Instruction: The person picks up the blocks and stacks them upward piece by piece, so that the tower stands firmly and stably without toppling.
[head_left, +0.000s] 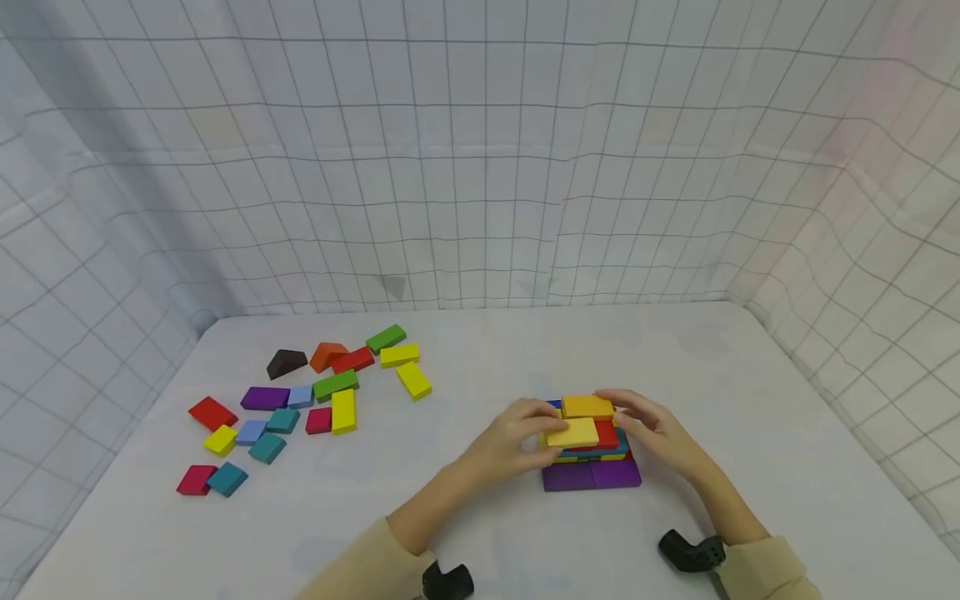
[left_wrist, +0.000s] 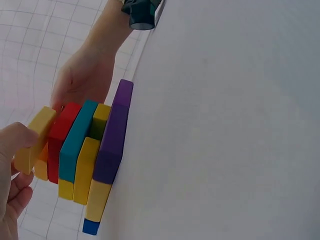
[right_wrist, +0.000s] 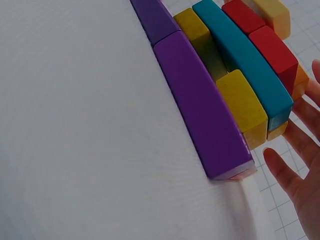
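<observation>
A layered stack of coloured wooden blocks stands at the right of the table, with purple blocks point(head_left: 568, 477) along its bottom front edge. Over the top, my left hand point(head_left: 510, 442) pinches a pale yellow block point(head_left: 572, 433) between thumb and fingers. Behind that block lies an orange block point(head_left: 588, 407), and red blocks point(right_wrist: 274, 54) show beneath. A long teal block point(left_wrist: 77, 145) and yellow blocks point(right_wrist: 242, 104) make up the layers under these. My right hand point(head_left: 663, 433) is at the stack's right side, its fingers extended against the upper blocks and holding none.
Many loose blocks lie at the left of the white table point(head_left: 465, 358), among them a black block point(head_left: 287, 363), a purple block point(head_left: 265, 398), a green block point(head_left: 386, 337) and a yellow block point(head_left: 414, 381). White gridded cloth point(head_left: 480, 167) surrounds the table's back and sides.
</observation>
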